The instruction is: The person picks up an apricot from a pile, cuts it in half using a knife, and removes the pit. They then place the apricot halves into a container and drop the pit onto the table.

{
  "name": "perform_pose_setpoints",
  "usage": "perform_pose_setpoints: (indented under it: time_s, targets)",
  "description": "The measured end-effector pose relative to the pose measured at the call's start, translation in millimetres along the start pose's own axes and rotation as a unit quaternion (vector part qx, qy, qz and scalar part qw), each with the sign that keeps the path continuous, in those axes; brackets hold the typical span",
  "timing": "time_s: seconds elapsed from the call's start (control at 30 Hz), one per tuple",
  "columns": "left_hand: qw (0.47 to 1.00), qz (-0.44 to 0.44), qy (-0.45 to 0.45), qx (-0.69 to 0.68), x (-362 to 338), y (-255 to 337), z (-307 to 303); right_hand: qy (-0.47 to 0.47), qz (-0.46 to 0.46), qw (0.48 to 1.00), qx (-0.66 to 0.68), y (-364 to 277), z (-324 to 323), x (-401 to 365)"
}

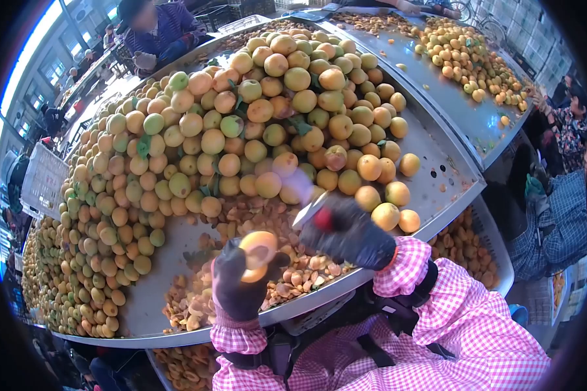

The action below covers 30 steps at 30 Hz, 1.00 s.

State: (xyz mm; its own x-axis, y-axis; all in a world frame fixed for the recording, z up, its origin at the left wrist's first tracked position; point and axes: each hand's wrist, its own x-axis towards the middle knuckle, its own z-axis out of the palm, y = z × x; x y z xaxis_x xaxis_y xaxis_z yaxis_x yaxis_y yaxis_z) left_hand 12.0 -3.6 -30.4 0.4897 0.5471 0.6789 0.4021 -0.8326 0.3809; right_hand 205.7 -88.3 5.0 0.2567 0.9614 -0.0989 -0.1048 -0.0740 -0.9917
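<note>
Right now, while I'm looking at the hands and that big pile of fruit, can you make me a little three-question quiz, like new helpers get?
1. Fill in the gap: the left hand holds orange-coloured ____.
2. True or false: the blade is in the right hand.
3. Pick one: which pattern is on the sleeves? A, dots; B, checks; C, stripes.

Key:
1. Fruit.
2. True.
3. B, pink and white checks.
</note>
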Motion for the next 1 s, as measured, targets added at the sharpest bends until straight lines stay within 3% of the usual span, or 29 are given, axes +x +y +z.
perform_pose_setpoints:
  time_s: [0.03,0.13,0.17,0.2,0.3,0.33,0.37,0.4,0.43,0.47,0.53,0.57,0.6,0.7,0.73,0.77,0.83,0.87,0.9,0.97,1.0]
  targets:
    - [0.986,-0.13,-0.055,-0.093,-13,-13,8,0.054,0.043,0.996,0.064,-3,-2,1]
    - [0.92,-0.233,-0.009,-0.316,1,4,15,0.028,-0.071,0.996,0.053,4,9,6]
    - [0.8,-0.336,-0.066,-0.493,12,11,6,0.011,-0.115,0.991,0.062,7,16,8]
    - [0.638,-0.457,-0.086,-0.614,26,20,-5,0.008,-0.189,0.98,-0.057,4,21,7]
    - [0.754,-0.434,-0.111,-0.48,24,24,1,0.037,-0.146,0.986,-0.072,32,23,15]
    - [0.768,-0.407,-0.087,-0.487,22,25,4,0.044,-0.161,0.975,-0.145,30,24,15]
    - [0.783,-0.38,-0.062,-0.489,18,22,6,0.063,-0.081,0.983,-0.149,27,29,12]
    - [0.796,-0.387,-0.059,-0.462,14,16,5,0.05,-0.06,0.99,-0.116,21,34,10]
    - [0.807,-0.395,-0.057,-0.435,10,11,2,0.024,0.037,0.999,-0.007,10,40,7]
    - [0.793,-0.424,-0.047,-0.435,11,11,-5,0.013,0.032,0.999,0.027,14,46,6]
    - [0.839,-0.379,-0.027,-0.389,2,10,-27,-0.019,0.09,0.995,0.043,6,54,3]
    - [0.842,-0.32,0.075,-0.428,-14,1,-30,-0.033,0.09,0.995,0.042,1,55,3]
    - [0.822,-0.361,0.073,-0.434,-14,7,-57,-0.054,0.09,0.993,0.06,-6,55,5]
    - [0.875,-0.421,0.086,-0.222,-44,9,-127,-0.048,0.061,0.992,0.098,-18,59,4]
    - [0.889,-0.43,0.1,-0.125,-59,5,-146,-0.089,0.072,0.988,0.104,-16,54,6]
    - [0.884,-0.447,0.108,-0.089,-83,-13,-161,-0.122,0.067,0.981,0.136,-14,53,6]
    - [0.861,-0.496,0.102,-0.04,-119,-41,-189,-0.16,0.066,0.982,0.076,-13,47,5]
    - [0.875,-0.464,0.0,0.136,-132,-49,-197,-0.162,0.057,0.982,0.083,-13,46,1]
    - [0.851,-0.413,-0.096,0.308,-134,-50,-196,-0.167,0.051,0.981,0.087,-14,43,-2]
    - [0.875,-0.367,-0.011,0.315,-132,-48,-181,-0.183,0.063,0.98,0.048,-9,31,-1]
    - [0.917,-0.388,0.074,0.058,-94,-15,-164,-0.197,0.058,0.978,0.024,-13,27,-1]
